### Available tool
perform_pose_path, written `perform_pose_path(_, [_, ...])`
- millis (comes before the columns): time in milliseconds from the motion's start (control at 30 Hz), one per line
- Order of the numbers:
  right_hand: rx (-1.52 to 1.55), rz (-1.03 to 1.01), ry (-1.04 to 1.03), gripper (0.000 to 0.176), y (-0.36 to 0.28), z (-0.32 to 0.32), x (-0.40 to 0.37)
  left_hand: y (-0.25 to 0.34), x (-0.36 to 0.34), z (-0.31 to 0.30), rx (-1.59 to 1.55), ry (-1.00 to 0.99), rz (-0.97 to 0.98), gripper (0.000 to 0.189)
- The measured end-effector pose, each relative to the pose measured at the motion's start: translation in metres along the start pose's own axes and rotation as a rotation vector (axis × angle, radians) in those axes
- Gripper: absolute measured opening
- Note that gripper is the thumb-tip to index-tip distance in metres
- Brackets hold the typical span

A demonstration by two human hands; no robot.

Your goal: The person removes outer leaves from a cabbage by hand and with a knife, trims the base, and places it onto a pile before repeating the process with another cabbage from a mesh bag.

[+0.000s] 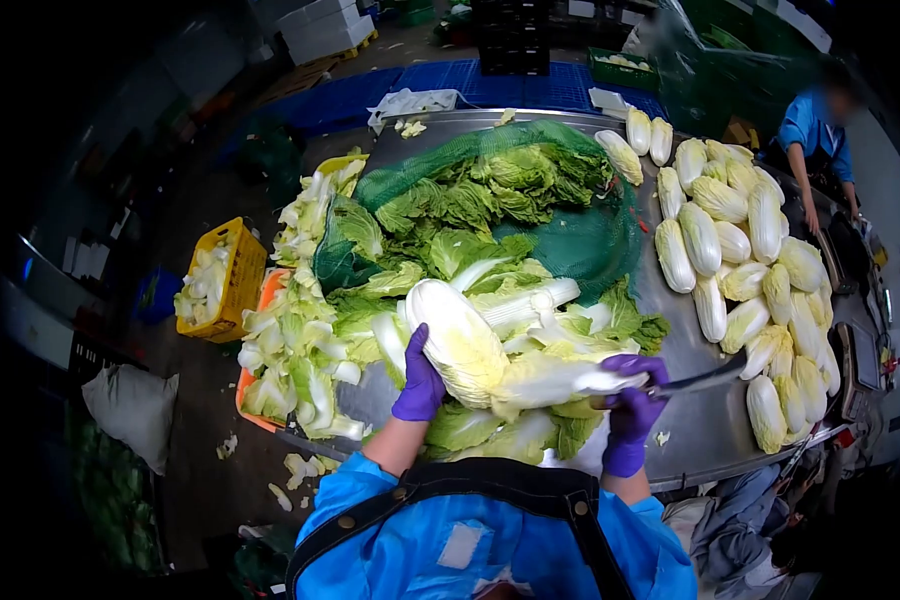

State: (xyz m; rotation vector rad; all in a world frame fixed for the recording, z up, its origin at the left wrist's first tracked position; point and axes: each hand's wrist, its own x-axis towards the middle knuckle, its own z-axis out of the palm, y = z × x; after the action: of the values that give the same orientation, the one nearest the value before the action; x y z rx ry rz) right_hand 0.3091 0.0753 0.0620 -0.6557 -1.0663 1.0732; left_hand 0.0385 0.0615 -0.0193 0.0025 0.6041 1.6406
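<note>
My left hand (420, 378), in a purple glove, grips a pale napa cabbage (460, 345) by its side, close over a heap of loose outer leaves (510, 440). In my right hand (632, 412), also gloved in purple, is a knife (705, 380) whose blade points right. A white-ribbed cabbage leaf (555, 383) stretches from the head to the fingers of that hand, which look blurred there. Just beyond, an open green mesh sack (595, 245) holds darker green cabbages (470, 195).
Trimmed napa cabbages (710, 240) are piled on the right of the metal table (670, 435). Leaves overflow an orange crate (268, 292) at the left edge, near a yellow crate (238, 280). At the far right stands a person (815, 130) by a scale (858, 352).
</note>
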Motion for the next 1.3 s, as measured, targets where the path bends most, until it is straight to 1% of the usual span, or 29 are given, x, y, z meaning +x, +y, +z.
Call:
perform_pose_path(67, [0.112,0.047,0.147,0.022,0.004,-0.020,0.012,0.003,-0.004,0.010,0.078,0.031,0.047,0.070])
perform_pose_path(133, [-0.015,0.171,0.261,0.024,0.005,-0.041,0.018,0.008,0.000,0.004,0.031,0.026,0.045,0.069])
perform_pose_path(200, [-0.239,0.118,0.359,0.026,0.013,-0.050,0.018,0.008,0.003,0.001,0.012,0.029,0.049,0.067])
perform_pose_path(233, [-0.240,0.117,0.360,0.026,0.015,-0.054,0.019,0.009,0.002,0.003,0.017,0.027,0.036,0.067])
perform_pose_path(300, [-0.684,-0.067,0.393,0.036,0.015,-0.062,0.019,0.007,0.002,0.004,0.028,0.029,0.010,0.066])
perform_pose_path(333, [-0.688,-0.065,0.400,0.036,0.011,-0.069,0.020,0.006,0.004,0.003,-0.021,-0.043,-0.034,0.070])
perform_pose_path(367, [-0.810,-0.059,0.407,0.040,0.006,-0.076,0.023,0.006,0.007,0.002,-0.071,-0.118,-0.077,0.073])
perform_pose_path(400, [-0.931,-0.054,0.413,0.045,-0.002,-0.079,0.028,0.006,0.008,0.001,-0.069,-0.123,-0.083,0.073])
perform_pose_path(433, [-0.966,0.000,0.308,0.047,-0.019,-0.061,0.030,0.006,0.008,-0.001,-0.048,-0.092,-0.052,0.069])
perform_pose_path(467, [-0.747,-0.090,0.174,0.053,-0.011,-0.052,0.029,0.003,0.010,-0.003,-0.025,-0.067,-0.033,0.065])
perform_pose_path(500, [-0.688,0.196,0.029,0.063,0.000,-0.060,0.020,-0.005,0.016,-0.009,0.029,-0.006,0.042,0.064])
perform_pose_path(533, [-0.654,0.204,-0.144,0.071,0.015,-0.053,0.010,-0.008,0.033,-0.022,0.074,-0.059,0.044,0.073])
perform_pose_path(567, [-0.606,0.204,-0.301,0.076,0.010,-0.030,0.004,-0.014,0.025,0.005,0.162,-0.027,0.061,0.071])
perform_pose_path(600, [-0.404,0.258,-0.408,0.083,0.024,-0.020,-0.009,-0.018,0.000,0.045,0.051,-0.098,-0.115,0.065])
perform_pose_path(633, [-0.419,0.208,-0.522,0.091,0.009,-0.002,-0.008,-0.026,0.007,0.050,0.032,-0.127,-0.126,0.062])
perform_pose_path(667, [-0.462,0.164,-0.561,0.095,0.018,0.002,-0.011,-0.036,0.012,0.057,-0.006,-0.261,-0.125,0.059])
perform_pose_path(700, [-0.615,0.189,-0.568,0.091,0.012,0.006,-0.009,-0.043,0.009,0.070,-0.093,-0.264,-0.189,0.057])
perform_pose_path(733, [-0.672,0.245,-0.506,0.089,0.016,0.001,-0.007,-0.049,0.010,0.078,-0.034,-0.297,-0.193,0.061])
perform_pose_path(800, [-0.285,0.144,-0.253,0.069,0.053,-0.024,-0.005,-0.057,0.012,0.083,0.213,-0.394,-0.130,0.063])
perform_pose_path(833, [-0.304,0.115,-0.217,0.069,0.067,-0.043,-0.004,-0.059,0.010,0.094,0.343,-0.539,-0.134,0.067])
perform_pose_path(867, [0.013,0.407,-0.103,0.055,0.081,-0.066,-0.005,-0.061,0.008,0.106,0.474,-0.696,-0.144,0.070])
perform_pose_path(900, [0.359,0.660,0.032,0.041,0.083,-0.087,-0.004,-0.061,0.008,0.110,0.589,-0.730,-0.165,0.072])
perform_pose_path(933, [0.529,0.622,0.256,0.023,0.077,-0.087,0.001,-0.062,0.011,0.108,0.718,-0.783,-0.209,0.075])
perform_pose_path(1000, [0.551,0.517,0.392,0.027,0.076,-0.108,0.008,-0.059,0.024,0.094,0.928,-0.652,-0.322,0.078])
perform_pose_path(1067, [0.436,0.449,0.462,0.028,0.065,-0.126,0.011,-0.045,0.041,0.068,0.916,-0.901,-0.418,0.076])
perform_pose_path(1133, [0.382,0.391,0.542,0.029,0.093,-0.147,0.015,-0.048,0.030,0.088,1.152,-0.449,-0.417,0.047])
perform_pose_path(1167, [0.436,0.319,0.584,0.032,0.095,-0.151,0.017,-0.036,0.039,0.079,1.082,-0.696,-0.515,0.058])
perform_pose_path(1200, [0.479,0.252,0.610,0.035,0.097,-0.154,0.021,-0.039,0.032,0.089,1.162,-0.652,-0.473,0.065])
perform_pose_path(1300, [0.475,0.194,0.670,0.034,0.100,-0.169,0.027,-0.038,0.034,0.098,1.168,-0.726,-0.470,0.072])
